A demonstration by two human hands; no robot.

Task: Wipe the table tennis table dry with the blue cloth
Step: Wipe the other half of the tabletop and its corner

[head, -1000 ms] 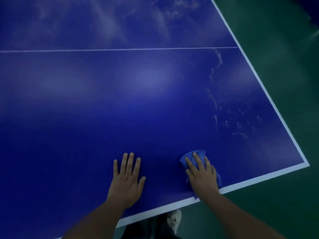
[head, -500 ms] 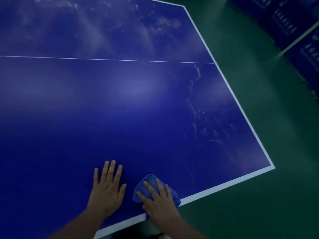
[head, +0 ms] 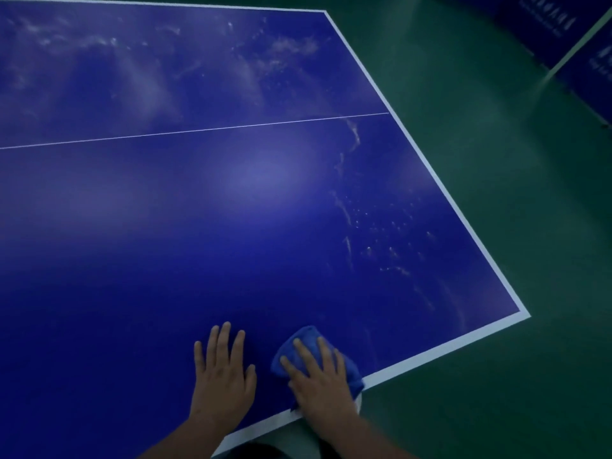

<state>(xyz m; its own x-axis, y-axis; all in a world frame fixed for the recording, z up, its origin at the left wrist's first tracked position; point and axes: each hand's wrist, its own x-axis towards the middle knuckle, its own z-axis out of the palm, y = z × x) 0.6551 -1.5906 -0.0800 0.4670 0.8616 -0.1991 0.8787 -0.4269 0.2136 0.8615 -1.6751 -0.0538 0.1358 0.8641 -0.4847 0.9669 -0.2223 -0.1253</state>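
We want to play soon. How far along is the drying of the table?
Done: the wide near stretch of the table looks smooth and dry. In hand: the right hand presses the cloth flat by the near edge, the left hand resting flat beside it. Left: drops and streaks along the right side, and smears across the half beyond the centre line.

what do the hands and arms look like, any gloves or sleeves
The left hand and right hand are bare: no gloves, rings or watch show. No sleeve comes into view either, right down to the picture's bottom edge.
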